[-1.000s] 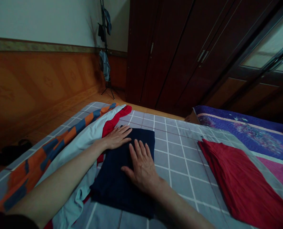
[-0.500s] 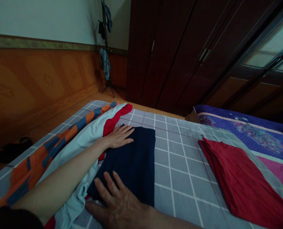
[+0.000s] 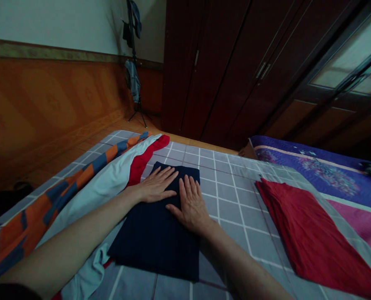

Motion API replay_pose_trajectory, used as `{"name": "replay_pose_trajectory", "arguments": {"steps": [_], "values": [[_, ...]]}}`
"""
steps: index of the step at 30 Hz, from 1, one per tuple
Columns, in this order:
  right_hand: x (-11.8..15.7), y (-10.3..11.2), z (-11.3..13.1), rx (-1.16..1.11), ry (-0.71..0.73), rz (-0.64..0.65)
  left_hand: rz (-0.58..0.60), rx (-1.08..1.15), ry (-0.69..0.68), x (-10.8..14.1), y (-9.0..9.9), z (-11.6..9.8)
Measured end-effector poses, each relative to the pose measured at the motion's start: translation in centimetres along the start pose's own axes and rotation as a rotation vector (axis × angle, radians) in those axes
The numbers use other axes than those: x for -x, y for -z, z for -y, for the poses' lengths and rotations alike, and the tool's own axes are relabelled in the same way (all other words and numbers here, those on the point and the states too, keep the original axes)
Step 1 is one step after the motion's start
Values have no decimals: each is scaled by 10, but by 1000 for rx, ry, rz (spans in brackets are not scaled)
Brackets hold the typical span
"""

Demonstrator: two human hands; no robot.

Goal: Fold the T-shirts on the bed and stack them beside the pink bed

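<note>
A folded navy cloth garment (image 3: 160, 239) lies flat on the grey checked bedsheet (image 3: 232, 212). My left hand (image 3: 156, 185) rests palm down on its far left part, fingers stretched out. Beside it, my right hand (image 3: 190, 204) is laid flat on the far right part, fingers extended and thumb out to the left. Both palms touch the cloth and hide some of it. Left of the garment, under my left forearm, runs a pale blue and red cloth (image 3: 110, 183).
An orange and blue patterned cloth (image 3: 79, 181) stretches along the bed's left edge. A folded red garment (image 3: 316, 237) lies to the right. Beyond are a purple floral bed cover (image 3: 329, 171), a dark wardrobe (image 3: 216, 71) and a coat stand (image 3: 133, 58).
My right hand has moved from the navy garment's near edge to its far right part, beside my left hand. The near edge now shows. My left hand stays on the cloth.
</note>
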State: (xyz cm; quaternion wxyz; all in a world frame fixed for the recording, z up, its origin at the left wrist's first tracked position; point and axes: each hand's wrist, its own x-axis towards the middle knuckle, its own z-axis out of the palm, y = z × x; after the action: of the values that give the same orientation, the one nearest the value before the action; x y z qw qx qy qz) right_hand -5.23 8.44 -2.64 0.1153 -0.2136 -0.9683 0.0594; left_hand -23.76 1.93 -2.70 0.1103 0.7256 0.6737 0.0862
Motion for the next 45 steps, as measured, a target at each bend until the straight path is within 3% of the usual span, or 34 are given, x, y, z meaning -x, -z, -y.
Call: {"name": "replay_pose_trajectory", "arguments": {"steps": [5,10,14,19,24,26,29,32,35,38,41,45], "values": [[2,-1,0,30,-10,26,45,-12,56,2,6,12],[1,8,2,45,-50,62,-6,-6,211,0,6,23],[23,14,7,23,-50,99,-44,-19,238,-1,2,28],[59,31,33,-133,133,205,-11,-36,250,-2,2,28],[61,37,70,-244,362,286,1,-41,264,-1,6,24],[68,26,82,-232,474,239,5,-33,262,0,7,24],[91,-2,91,-172,631,61,-11,-20,240,0,5,27],[112,-13,86,-166,670,-110,-44,-6,220,-1,1,30],[118,10,65,-271,510,-82,-128,6,214,-3,-2,33],[113,46,37,-345,54,63,-256,2,237,-7,-3,36],[105,64,17,-284,-329,241,-331,-5,276,-11,-1,41],[99,59,16,-162,-472,392,-368,-21,326,-15,0,48]]}}
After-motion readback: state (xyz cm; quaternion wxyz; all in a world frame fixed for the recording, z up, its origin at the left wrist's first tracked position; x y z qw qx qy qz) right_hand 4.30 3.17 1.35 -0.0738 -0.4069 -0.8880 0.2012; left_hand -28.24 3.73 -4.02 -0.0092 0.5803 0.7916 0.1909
